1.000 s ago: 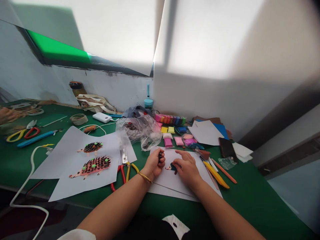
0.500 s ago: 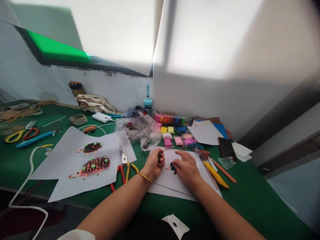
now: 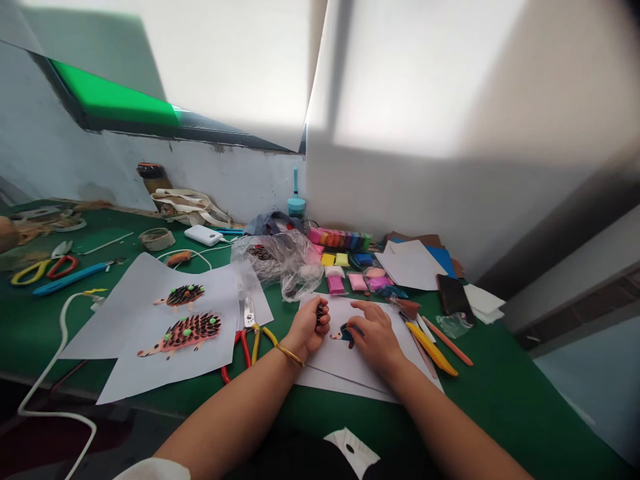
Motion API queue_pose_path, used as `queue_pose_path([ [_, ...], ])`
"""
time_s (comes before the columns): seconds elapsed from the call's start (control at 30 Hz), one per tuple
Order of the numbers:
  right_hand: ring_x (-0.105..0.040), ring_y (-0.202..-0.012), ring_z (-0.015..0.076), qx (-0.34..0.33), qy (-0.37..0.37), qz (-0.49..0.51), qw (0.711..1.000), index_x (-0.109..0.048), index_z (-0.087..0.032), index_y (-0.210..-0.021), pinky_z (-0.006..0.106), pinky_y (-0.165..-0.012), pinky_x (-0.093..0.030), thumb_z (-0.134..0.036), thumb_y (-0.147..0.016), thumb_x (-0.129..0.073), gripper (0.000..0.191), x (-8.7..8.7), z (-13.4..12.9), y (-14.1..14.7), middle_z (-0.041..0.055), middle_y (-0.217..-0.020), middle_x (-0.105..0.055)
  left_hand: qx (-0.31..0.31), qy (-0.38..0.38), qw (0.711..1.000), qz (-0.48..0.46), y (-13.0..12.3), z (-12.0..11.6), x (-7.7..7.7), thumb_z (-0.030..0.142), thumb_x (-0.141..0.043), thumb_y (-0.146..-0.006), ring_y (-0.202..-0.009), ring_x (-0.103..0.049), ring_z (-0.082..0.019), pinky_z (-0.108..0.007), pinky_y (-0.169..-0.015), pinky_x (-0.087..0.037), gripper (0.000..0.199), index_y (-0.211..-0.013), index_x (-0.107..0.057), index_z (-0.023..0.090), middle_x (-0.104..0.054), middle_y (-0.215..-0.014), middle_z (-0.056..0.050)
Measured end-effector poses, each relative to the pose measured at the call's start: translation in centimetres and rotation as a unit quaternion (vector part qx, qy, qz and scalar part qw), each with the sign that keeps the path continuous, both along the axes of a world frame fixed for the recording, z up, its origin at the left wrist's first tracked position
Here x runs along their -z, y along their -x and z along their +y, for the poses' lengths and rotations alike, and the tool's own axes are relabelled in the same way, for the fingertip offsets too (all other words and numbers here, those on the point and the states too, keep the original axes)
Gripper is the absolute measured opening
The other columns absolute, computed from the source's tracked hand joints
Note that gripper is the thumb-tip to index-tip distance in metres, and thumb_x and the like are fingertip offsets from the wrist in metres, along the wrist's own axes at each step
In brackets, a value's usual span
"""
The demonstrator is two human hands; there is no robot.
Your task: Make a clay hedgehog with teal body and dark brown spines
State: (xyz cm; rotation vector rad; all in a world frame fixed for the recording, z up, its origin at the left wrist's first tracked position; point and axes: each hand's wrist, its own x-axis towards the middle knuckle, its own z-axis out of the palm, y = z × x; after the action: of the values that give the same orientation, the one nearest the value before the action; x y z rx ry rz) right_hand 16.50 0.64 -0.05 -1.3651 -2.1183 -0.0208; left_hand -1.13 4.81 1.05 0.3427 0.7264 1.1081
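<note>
My left hand (image 3: 309, 325) is closed around a clump of small dark seeds (image 3: 319, 315), part of which shows between its fingers. Over the white paper (image 3: 350, 373), my right hand (image 3: 376, 333) has its thumb and forefinger bent together at a small hedgehog figure (image 3: 343, 333); its other fingers stretch forward. Whatever those fingertips may pinch is hidden. The figure has a pale snout and a dark blue body, its right side covered by my hand. Two hedgehog figures with dark spines and green dots, a smaller one (image 3: 179, 295) and a larger pink one (image 3: 190, 332), are on paper to the left.
Red-and-yellow-handled scissors (image 3: 249, 317) lie left of my left forearm. Colourful clay packs (image 3: 336, 285) and a clear plastic bag (image 3: 295, 257) are behind. A yellow cutter (image 3: 431, 348) and black phone (image 3: 454, 297) lie right. Part of another person's hand (image 3: 7, 235) shows far left.
The fingertips of my right hand have shifted slightly to the right, uncovering a bit more of the blue body. Another person's hand has come in at the left edge. My left hand keeps still.
</note>
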Motion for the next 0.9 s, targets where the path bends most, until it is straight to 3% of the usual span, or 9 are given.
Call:
queue_pose_path([
  [0.3, -0.05, -0.118, 0.0279, 0.003, -0.008, -0.004, 1.0, -0.069, -0.025, -0.079, 0.046, -0.096, -0.039, -0.019, -0.087, -0.059, 0.014, 0.0, 0.0, 0.1, 0.0058, -0.125, -0.061, 0.003, -0.005, 1.0, 0.006, 0.0, 0.0, 0.0, 0.025, -0.056, -0.084, -0.039, -0.034, -0.001, -0.013, -0.034, -0.013, 0.011, -0.081, -0.049, 0.016, -0.046, -0.065, 0.004],
  [0.43, -0.052, -0.116, 0.0273, 0.007, -0.02, 0.039, 0.999, -0.07, -0.025, -0.09, 0.045, -0.097, -0.04, -0.024, -0.09, -0.055, 0.016, -0.1, 0.1, -0.3, 0.0071, -0.122, -0.062, 0.012, -0.007, 1.0, 0.01, 0.0, -0.1, 0.0, 0.029, -0.057, -0.085, -0.039, -0.034, -0.002, -0.013, -0.034, -0.014, 0.015, -0.083, -0.052, 0.016, -0.046, -0.065, 0.004],
  [0.67, -0.054, -0.111, 0.0256, -0.016, -0.062, 0.09, 0.994, -0.071, -0.026, -0.102, 0.044, -0.096, -0.043, -0.026, -0.093, -0.052, 0.021, -0.5, -0.1, 0.0, 0.0075, -0.119, -0.062, 0.136, -0.019, 0.99, 0.013, -0.1, -0.8, -0.6, 0.028, -0.056, -0.084, -0.038, -0.032, -0.001, -0.012, -0.033, -0.013, 0.016, -0.091, -0.057, 0.014, -0.047, -0.065, 0.004],
  [0.77, -0.053, -0.112, 0.0253, -0.036, -0.075, 0.078, 0.993, -0.069, -0.03, -0.11, 0.044, -0.097, -0.042, -0.026, -0.093, -0.054, 0.024, -0.9, -0.3, 0.4, 0.0066, -0.121, -0.06, 0.182, -0.013, 0.983, 0.018, -0.3, -1.2, -0.8, 0.029, -0.054, -0.087, -0.037, -0.032, -0.001, -0.012, -0.033, -0.012, 0.016, -0.082, -0.055, 0.013, -0.047, -0.063, 0.003],
  [0.9, -0.051, -0.115, 0.0257, -0.049, -0.074, 0.055, 0.994, -0.067, -0.032, -0.117, 0.045, -0.099, -0.04, -0.026, -0.094, -0.053, 0.028, -1.4, -0.4, 0.4, 0.0061, -0.125, -0.059, 0.22, -0.007, 0.975, 0.039, -0.4, -1.6, -0.8, 0.04, -0.05, -0.093, -0.037, -0.035, -0.002, -0.012, -0.033, -0.016, 0.033, -0.074, -0.052, 0.013, -0.05, -0.062, 0.001],
])
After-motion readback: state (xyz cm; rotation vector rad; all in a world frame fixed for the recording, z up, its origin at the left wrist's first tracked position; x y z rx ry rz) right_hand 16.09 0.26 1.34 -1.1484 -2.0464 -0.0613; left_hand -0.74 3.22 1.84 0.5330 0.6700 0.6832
